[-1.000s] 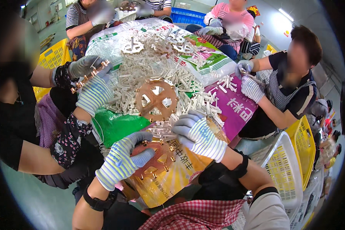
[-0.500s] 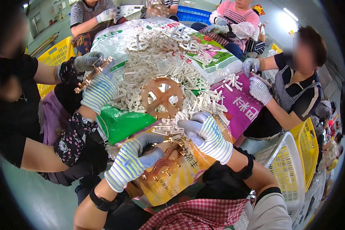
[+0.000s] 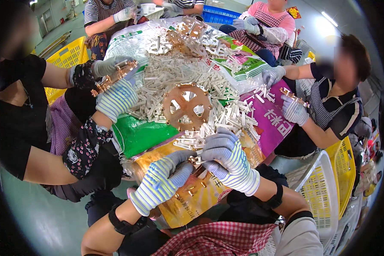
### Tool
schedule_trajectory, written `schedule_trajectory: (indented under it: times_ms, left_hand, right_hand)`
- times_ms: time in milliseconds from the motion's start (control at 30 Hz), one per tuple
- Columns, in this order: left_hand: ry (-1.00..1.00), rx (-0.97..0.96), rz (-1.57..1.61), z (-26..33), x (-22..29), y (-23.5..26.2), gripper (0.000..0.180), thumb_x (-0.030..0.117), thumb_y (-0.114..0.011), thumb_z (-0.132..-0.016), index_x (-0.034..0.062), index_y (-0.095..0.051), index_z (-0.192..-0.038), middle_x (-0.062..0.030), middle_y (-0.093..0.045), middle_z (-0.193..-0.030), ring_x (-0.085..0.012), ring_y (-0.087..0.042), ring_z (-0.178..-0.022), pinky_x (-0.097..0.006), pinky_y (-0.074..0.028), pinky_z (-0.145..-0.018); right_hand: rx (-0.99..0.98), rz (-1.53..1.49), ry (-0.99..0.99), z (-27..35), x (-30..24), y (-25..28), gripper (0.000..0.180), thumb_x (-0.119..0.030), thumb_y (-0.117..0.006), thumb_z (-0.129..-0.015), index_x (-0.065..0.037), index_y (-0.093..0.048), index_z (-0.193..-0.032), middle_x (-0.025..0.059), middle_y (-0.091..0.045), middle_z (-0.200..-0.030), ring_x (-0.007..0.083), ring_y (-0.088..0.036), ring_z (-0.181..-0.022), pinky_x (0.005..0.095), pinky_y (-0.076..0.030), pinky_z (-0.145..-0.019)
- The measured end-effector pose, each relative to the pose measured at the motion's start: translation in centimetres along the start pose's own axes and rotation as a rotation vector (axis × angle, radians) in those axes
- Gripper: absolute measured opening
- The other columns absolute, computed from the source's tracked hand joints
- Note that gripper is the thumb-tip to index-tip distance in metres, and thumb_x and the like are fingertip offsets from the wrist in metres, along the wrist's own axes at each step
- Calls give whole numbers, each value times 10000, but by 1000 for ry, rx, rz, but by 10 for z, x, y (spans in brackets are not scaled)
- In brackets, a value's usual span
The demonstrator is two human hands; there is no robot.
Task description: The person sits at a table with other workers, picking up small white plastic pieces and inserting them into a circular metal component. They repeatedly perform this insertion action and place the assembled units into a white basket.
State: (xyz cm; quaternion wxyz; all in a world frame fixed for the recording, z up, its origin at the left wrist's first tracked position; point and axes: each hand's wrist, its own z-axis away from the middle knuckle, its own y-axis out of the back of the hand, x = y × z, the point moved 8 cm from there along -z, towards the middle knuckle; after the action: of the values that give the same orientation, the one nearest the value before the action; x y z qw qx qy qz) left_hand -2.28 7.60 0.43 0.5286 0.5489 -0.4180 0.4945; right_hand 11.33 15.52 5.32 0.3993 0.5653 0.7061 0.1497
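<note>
My left hand [image 3: 161, 178], in a striped knit glove, pinches the rim of a brown spoked disc [image 3: 184, 195] with copper-coloured pegs. Most of that disc is hidden behind the gloves. My right hand [image 3: 231, 161], gloved alike, meets it at the same rim, thumb and fingers closed by a copper-coloured peg [image 3: 197, 160]; what lies between them is too small to make out. Just beyond both hands, small white strips [image 3: 192, 140] lie loose on the sacks. Another brown spoked disc with pegs [image 3: 187, 106] rests on the strip pile.
Printed sacks [image 3: 151, 132] cover the work surface. A co-worker's gloved hands [image 3: 115, 100] hold a pegged disc at left; another's hand [image 3: 295, 110] holds one at right. Further discs [image 3: 160, 46] lie at the far end. A white basket [image 3: 318, 187] and yellow crates [image 3: 343, 166] stand at right.
My right hand has come left from the strips to the disc's rim, beside my left hand. The right co-worker's one hand has reached to the strips. A brown disc has appeared at the far end.
</note>
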Motion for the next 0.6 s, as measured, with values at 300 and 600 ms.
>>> schedule_trajectory:
  times_ms: [300,600]
  left_hand:
    - [-34,-5,-30,1,5,-4,356,119,-596,-968,10,-611,-1307,-34,-675,-1040,-75,-564,-852,-251,-491,-787]
    - [-118,17,-30,3,25,-9,451,227,-732,-908,-27,-625,-1265,-155,-719,-1038,-216,-711,-951,-338,-549,-846]
  right_hand:
    - [-43,-174,-6,-3,2,-7,202,-259,-753,-855,-111,-652,-949,92,-615,-1098,317,-596,-1092,504,-430,-979]
    - [-139,-327,-4,-3,6,-10,228,-276,-761,-854,-90,-656,-935,98,-631,-1076,328,-609,-1027,476,-455,-900]
